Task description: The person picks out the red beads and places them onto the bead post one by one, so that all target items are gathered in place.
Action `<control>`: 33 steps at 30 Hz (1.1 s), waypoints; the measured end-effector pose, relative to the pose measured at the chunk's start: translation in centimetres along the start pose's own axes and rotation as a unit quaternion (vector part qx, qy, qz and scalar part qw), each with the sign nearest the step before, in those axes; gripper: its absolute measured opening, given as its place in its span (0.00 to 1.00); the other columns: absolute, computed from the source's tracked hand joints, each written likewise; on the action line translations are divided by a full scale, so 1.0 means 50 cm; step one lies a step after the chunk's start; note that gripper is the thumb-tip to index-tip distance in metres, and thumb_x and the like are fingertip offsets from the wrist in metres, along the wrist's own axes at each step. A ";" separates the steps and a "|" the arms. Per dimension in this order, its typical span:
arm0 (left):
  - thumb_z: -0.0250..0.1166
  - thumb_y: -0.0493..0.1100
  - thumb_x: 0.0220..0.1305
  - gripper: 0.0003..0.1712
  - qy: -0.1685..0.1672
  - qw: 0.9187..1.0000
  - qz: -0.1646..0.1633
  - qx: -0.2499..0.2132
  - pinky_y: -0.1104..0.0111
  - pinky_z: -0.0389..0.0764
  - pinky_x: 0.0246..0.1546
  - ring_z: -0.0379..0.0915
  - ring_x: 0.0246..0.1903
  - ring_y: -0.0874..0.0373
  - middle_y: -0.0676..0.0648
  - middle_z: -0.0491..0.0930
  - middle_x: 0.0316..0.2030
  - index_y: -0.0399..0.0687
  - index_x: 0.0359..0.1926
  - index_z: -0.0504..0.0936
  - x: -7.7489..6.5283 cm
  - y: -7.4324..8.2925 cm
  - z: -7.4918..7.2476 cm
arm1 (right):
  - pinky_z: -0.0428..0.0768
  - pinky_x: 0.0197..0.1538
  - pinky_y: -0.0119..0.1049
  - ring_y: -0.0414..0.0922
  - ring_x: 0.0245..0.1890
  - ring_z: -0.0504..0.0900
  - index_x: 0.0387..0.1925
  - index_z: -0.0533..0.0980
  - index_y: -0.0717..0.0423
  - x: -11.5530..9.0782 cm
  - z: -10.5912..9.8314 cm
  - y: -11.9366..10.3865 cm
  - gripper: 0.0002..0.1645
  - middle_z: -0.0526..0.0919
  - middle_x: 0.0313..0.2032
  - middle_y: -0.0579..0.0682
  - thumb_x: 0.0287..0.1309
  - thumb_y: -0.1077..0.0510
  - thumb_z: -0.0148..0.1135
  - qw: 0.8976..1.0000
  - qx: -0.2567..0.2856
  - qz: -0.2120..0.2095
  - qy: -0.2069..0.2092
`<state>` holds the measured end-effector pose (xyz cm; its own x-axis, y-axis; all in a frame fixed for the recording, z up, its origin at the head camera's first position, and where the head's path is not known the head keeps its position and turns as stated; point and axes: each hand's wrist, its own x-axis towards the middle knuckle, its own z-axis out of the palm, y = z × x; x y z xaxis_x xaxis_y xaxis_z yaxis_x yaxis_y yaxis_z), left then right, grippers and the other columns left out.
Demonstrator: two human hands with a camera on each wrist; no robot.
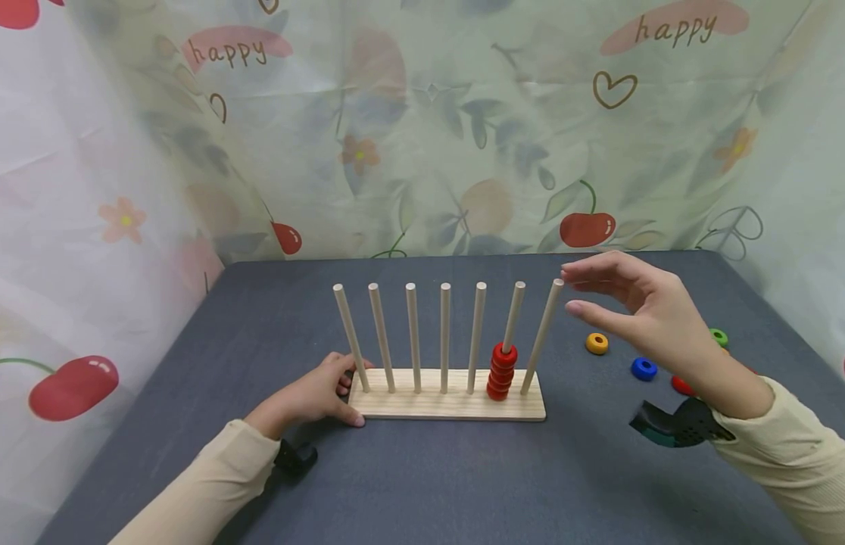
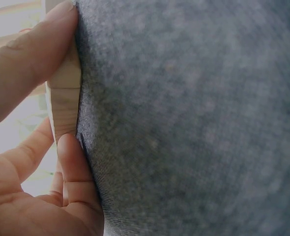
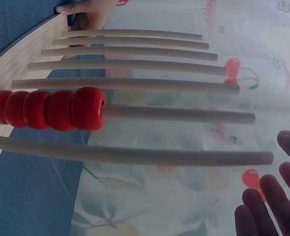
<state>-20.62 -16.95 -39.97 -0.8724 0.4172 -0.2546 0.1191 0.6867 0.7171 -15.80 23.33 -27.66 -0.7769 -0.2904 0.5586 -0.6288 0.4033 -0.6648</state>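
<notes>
A wooden peg board (image 1: 456, 407) stands on the dark cloth, with several upright pegs (image 1: 446, 337) in a row. Red rings (image 1: 502, 371) are stacked on the second peg from the right; the other pegs are bare. My left hand (image 1: 323, 390) grips the board's left end, thumb at the front edge and fingers round the back. In the left wrist view, the thumb (image 2: 32, 64) and fingers pinch the board's wooden edge (image 2: 66, 105). My right hand (image 1: 640, 303) hovers beside the top of the rightmost peg (image 1: 544, 333), holding nothing, its thumb apart from the loosely bent fingers.
Right of the board lie loose rings: a yellow ring (image 1: 597, 344), a blue ring (image 1: 643, 369), a red ring (image 1: 682, 385) and a green ring (image 1: 718, 337), some partly behind my right forearm. A printed curtain (image 1: 429, 151) hangs behind the table (image 1: 422, 484) and along its sides.
</notes>
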 end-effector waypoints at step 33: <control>0.80 0.36 0.41 0.44 -0.004 1.000 0.005 -0.002 0.59 0.69 0.49 0.65 0.46 0.49 0.39 0.63 0.49 0.42 0.62 0.70 0.005 -0.006 0.000 | 0.74 0.44 0.16 0.26 0.45 0.81 0.52 0.76 0.60 -0.117 -0.080 0.077 0.20 0.81 0.47 0.39 0.57 0.67 0.66 0.984 -0.063 0.148 0.072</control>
<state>-20.89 -17.07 -40.23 -0.8677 0.4281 -0.2527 0.1255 0.6805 0.7219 -13.55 30.07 -31.50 -0.9074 -0.0220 0.4197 -0.3591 0.5595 -0.7470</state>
